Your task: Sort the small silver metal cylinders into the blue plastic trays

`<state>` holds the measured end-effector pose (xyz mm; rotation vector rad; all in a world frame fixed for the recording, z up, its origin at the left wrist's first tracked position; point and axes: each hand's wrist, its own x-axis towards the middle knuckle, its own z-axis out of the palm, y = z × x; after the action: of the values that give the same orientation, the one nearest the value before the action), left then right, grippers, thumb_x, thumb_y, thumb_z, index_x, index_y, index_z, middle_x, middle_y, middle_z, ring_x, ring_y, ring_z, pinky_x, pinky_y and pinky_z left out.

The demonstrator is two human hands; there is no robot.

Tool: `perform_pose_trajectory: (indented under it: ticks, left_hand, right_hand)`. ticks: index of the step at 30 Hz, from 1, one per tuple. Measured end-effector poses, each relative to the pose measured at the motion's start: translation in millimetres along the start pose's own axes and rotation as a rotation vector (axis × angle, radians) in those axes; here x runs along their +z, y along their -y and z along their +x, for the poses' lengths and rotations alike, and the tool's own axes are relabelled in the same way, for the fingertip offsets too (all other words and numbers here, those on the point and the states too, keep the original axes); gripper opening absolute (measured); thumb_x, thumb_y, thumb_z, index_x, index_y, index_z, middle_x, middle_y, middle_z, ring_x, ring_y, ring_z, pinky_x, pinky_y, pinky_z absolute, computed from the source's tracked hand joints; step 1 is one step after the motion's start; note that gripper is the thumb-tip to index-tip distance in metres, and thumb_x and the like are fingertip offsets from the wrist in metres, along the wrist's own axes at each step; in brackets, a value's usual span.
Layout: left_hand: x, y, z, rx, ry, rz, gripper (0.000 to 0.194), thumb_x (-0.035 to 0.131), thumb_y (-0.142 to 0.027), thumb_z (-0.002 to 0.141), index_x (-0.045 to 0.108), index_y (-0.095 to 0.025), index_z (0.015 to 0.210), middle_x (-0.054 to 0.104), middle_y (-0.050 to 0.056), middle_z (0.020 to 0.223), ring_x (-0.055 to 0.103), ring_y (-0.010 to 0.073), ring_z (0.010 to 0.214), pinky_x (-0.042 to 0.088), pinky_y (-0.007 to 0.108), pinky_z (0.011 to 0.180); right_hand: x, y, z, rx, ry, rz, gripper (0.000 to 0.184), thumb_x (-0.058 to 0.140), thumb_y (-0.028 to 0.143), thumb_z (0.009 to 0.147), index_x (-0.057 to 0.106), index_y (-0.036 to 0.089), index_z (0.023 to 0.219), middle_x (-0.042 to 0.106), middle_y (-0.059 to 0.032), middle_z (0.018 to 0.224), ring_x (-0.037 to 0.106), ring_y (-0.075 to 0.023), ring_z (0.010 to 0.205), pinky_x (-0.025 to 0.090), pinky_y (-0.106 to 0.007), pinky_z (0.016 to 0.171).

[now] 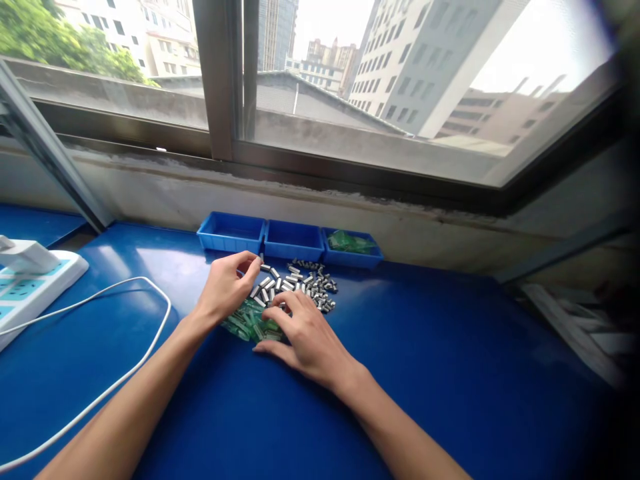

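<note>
My left hand (231,283) is closed in a pinch at the left of the heap, with a small metal piece (261,258) at its fingertips. Loose short silvery metal cylinders (266,285) lie just below and right of those fingertips. Over a pile of green translucent pieces (245,321) hovers my right hand (306,335), thumb and fingers apart, with nothing visibly held. Its palm and fingers hide part of the pile. Small screw-like metal parts (324,287) are scattered beyond the right hand.
Behind the heap stand a left blue bin (233,243), a middle blue bin (294,252) and a right blue bin (354,259) with green pieces inside. A white cable (163,313) and a power strip (70,263) lie on the blue table (440,373) at left. A window rises behind.
</note>
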<state>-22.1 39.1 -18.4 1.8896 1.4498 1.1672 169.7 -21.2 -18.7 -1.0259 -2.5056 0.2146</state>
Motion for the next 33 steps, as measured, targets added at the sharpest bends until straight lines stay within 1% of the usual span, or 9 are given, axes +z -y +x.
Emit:
perform_pose_trajectory:
  ticks: [4, 7, 10, 13, 15, 18, 20, 23, 33]
  left_hand:
    - [-10.8, 2.9, 0.2, 0.106, 0.194, 0.177, 0.027, 0.054, -0.039, 0.090, 0.071, -0.018, 0.089, 0.058, -0.003, 0.056, 0.050, 0.0115, 0.052, 0.034, 0.023, 0.053]
    - [-20.8, 2.9, -0.7, 0.170, 0.339, 0.267, 0.023, 0.057, -0.037, 0.088, 0.071, -0.019, 0.087, 0.053, -0.005, 0.052, 0.045, 0.0100, 0.048, 0.029, 0.023, 0.051]
    - [-23.4, -0.9, -2.9, 0.167, 0.347, 0.233, 0.023, 0.057, -0.037, 0.087, 0.071, -0.018, 0.085, 0.051, -0.005, 0.051, 0.044, 0.0098, 0.048, 0.029, 0.022, 0.051]
    - [-16.8, -9.0, -6.0, 0.107, 0.334, 0.047, 0.031, 0.053, -0.043, 0.091, 0.070, -0.017, 0.087, 0.055, -0.003, 0.056, 0.047, 0.0111, 0.051, 0.033, 0.023, 0.052]
    - [-9.9, -15.2, -8.2, 0.067, 0.379, -0.092, 0.036, 0.052, -0.047, 0.092, 0.071, -0.017, 0.091, 0.062, 0.000, 0.065, 0.051, 0.0127, 0.056, 0.037, 0.023, 0.053]
    - [-0.1, -21.3, -11.1, 0.045, 0.433, -0.210, 0.035, 0.059, -0.049, 0.088, 0.072, -0.017, 0.090, 0.065, 0.001, 0.070, 0.052, 0.0134, 0.060, 0.039, 0.023, 0.055]
    - [4.1, -21.9, -12.3, 0.036, 0.440, -0.252, 0.034, 0.064, -0.048, 0.086, 0.071, -0.016, 0.083, 0.062, 0.001, 0.067, 0.051, 0.0126, 0.058, 0.039, 0.023, 0.054]
    - [5.8, -19.3, -12.7, 0.002, 0.452, -0.312, 0.035, 0.064, -0.048, 0.086, 0.070, -0.014, 0.080, 0.062, 0.001, 0.068, 0.053, 0.0125, 0.060, 0.041, 0.022, 0.055]
    - [2.8, -19.3, -10.5, 0.000, 0.447, -0.343, 0.034, 0.058, -0.048, 0.091, 0.068, -0.015, 0.089, 0.063, 0.002, 0.076, 0.057, 0.0142, 0.067, 0.046, 0.024, 0.062]
  right_hand:
    - [2.3, -12.1, -1.5, 0.000, -0.090, 0.065, 0.019, 0.069, 0.033, 0.089, 0.061, 0.020, 0.101, 0.063, -0.0082, 0.104, 0.057, -0.0237, 0.097, 0.048, -0.037, 0.085]
    - [2.6, -16.8, -2.8, 0.065, -0.196, 0.194, 0.010, 0.066, 0.027, 0.091, 0.058, 0.021, 0.093, 0.062, -0.0051, 0.095, 0.058, -0.0196, 0.088, 0.048, -0.032, 0.078]
    - [1.3, -18.2, -2.3, 0.289, -0.324, 0.449, 0.019, 0.068, 0.033, 0.089, 0.052, 0.022, 0.087, 0.058, 0.0015, 0.079, 0.053, -0.0123, 0.064, 0.043, -0.025, 0.059]
    - [-2.1, -19.8, 0.3, 0.543, -0.433, 0.857, 0.029, 0.071, 0.041, 0.084, 0.049, 0.024, 0.090, 0.056, 0.0060, 0.072, 0.044, -0.0072, 0.048, 0.035, -0.020, 0.044]
    - [-5.7, -22.4, 1.9, 0.612, -0.440, 1.083, 0.030, 0.073, 0.041, 0.082, 0.053, 0.023, 0.095, 0.062, 0.0040, 0.081, 0.050, -0.0068, 0.049, 0.040, -0.020, 0.045]
    - [-10.8, -27.1, 2.4, 0.588, -0.376, 1.254, 0.037, 0.077, 0.035, 0.078, 0.060, 0.023, 0.109, 0.068, -0.0018, 0.099, 0.066, -0.0120, 0.071, 0.054, -0.024, 0.064]
    - [-12.1, -29.5, 1.8, 0.538, -0.353, 1.288, 0.049, 0.079, 0.031, 0.076, 0.059, 0.025, 0.120, 0.071, -0.0024, 0.100, 0.069, -0.0153, 0.085, 0.056, -0.026, 0.077]
    - [-10.9, -32.2, 0.9, 0.523, -0.381, 1.288, 0.059, 0.082, 0.027, 0.074, 0.056, 0.027, 0.127, 0.074, -0.0004, 0.093, 0.071, -0.0157, 0.087, 0.056, -0.028, 0.082]
    - [-13.7, -37.2, 0.9, 0.595, -0.374, 1.219, 0.028, 0.083, 0.036, 0.071, 0.066, 0.018, 0.084, 0.074, -0.0022, 0.082, 0.068, -0.0152, 0.071, 0.056, -0.026, 0.064]
